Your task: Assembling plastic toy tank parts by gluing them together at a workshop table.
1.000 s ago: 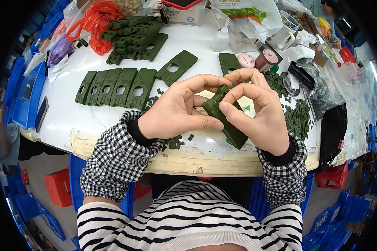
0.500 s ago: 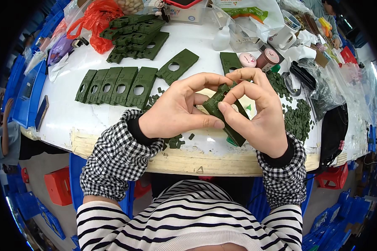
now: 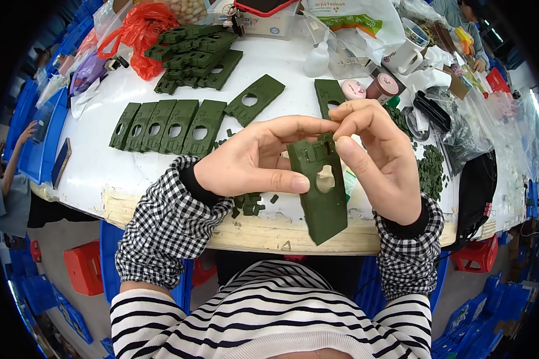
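Note:
A dark green plastic toy tank hull (image 3: 323,212), with a round hole and raised details at its far end, is held tilted above the table's front edge. My left hand (image 3: 251,158) grips its left side, thumb on top and fingers behind. At the far end, my right hand (image 3: 380,158) is closed with bent fingers and thumb against the hull's upper right corner. Whether a small part sits between those fingertips is hidden. Loose small green pieces (image 3: 248,204) lie beside my left wrist. Another green hull (image 3: 328,93) lies beyond my hands.
Several green hulls (image 3: 173,127) stand in a row at left, one hull (image 3: 255,100) lies askew, and more are stacked (image 3: 197,54) behind. Small green parts (image 3: 431,173) are heaped at right. A red bag (image 3: 139,39), a white squeeze bottle (image 3: 317,58) and a mug (image 3: 406,51) stand farther back.
The hull has turned so its holed face shows and its near end points toward me. My right thumb has shifted from the hull's middle to its far corner.

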`<state>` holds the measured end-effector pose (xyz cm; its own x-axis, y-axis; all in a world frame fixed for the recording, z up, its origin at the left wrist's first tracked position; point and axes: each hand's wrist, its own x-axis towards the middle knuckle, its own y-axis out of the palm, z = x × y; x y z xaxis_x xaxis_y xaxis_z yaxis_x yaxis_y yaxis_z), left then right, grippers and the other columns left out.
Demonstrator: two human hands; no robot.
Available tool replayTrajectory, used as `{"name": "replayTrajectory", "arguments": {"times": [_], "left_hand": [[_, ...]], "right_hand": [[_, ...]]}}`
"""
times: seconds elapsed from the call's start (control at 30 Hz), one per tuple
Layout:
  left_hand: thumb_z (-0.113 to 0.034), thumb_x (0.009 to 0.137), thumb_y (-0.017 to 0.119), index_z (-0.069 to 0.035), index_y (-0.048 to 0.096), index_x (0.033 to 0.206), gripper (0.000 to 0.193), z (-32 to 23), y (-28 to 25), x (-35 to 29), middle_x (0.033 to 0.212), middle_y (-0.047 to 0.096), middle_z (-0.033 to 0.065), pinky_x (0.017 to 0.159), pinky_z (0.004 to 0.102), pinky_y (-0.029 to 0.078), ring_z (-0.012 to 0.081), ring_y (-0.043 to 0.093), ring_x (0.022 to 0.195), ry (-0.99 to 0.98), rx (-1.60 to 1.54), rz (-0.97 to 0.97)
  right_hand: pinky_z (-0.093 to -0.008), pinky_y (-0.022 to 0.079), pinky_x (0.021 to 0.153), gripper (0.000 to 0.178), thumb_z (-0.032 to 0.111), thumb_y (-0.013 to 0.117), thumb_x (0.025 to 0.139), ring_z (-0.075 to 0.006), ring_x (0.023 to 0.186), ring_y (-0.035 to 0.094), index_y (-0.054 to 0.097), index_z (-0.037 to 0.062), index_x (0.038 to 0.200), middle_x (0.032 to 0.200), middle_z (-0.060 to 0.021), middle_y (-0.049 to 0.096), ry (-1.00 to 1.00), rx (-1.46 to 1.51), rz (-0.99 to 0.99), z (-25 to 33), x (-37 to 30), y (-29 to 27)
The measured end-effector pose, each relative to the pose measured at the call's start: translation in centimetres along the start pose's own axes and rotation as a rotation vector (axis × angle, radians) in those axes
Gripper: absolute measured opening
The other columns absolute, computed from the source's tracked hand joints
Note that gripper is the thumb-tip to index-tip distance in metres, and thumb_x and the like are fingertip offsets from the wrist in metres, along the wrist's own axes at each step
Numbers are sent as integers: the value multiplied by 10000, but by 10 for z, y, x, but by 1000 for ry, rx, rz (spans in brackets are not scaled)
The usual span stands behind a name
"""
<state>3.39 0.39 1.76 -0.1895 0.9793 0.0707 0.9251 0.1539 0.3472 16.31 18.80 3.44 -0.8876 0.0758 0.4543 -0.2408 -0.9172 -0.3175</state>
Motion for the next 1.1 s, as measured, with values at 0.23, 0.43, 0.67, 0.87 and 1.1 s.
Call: {"name": "replayTrajectory", "arguments": {"times": [0.23, 0.43, 0.67, 0.87, 1.1], "left_hand": [[-226, 922, 646, -27, 143, 1568, 843, 1, -9, -4, 1260, 575, 195, 1018, 439, 483, 289, 593, 1182, -92, -406, 208], [-474, 1043, 400, -112, 63, 1582, 731, 10, -14, -4, 979, 567, 124, 723, 367, 644, 162, 593, 813, -95, -245, 174], [-539, 1030, 402, -24, 234, 1522, 732, 12, -14, 8, 1033, 563, 110, 770, 328, 622, 101, 535, 776, -19, -6, -16], [-496, 1046, 380, -87, 83, 1576, 732, 19, -28, 8, 1008, 578, 121, 773, 378, 608, 152, 561, 776, -35, -247, 29], [-586, 1015, 354, -8, 22, 1564, 863, 29, -37, 13, 939, 582, 117, 756, 398, 624, 152, 566, 740, -83, -213, 10]], "right_hand": [[-467, 319, 1120, 720, 174, 808, 775, -367, 1341, 424, 495, 27, 1406, 1422, -129, 512, -217, -147, 319, 15, 10, -23], [-477, 340, 1098, 846, 233, 882, 692, -369, 1350, 420, 500, 9, 1413, 1363, -161, 551, -290, -195, 396, 4, 11, -7], [-435, 372, 1078, 713, 244, 788, 798, -303, 1231, 545, 503, -34, 1389, 1322, -172, 583, -309, -327, 364, -10, 7, -1], [-404, 374, 1081, 546, 104, 709, 852, -258, 1223, 550, 539, -42, 1351, 1298, -161, 601, -260, -276, 352, -21, 5, 0], [-388, 438, 963, 482, 105, 759, 824, -243, 1073, 631, 607, -40, 1258, 1119, -132, 694, -479, -413, 342, -19, 10, 4]]}}
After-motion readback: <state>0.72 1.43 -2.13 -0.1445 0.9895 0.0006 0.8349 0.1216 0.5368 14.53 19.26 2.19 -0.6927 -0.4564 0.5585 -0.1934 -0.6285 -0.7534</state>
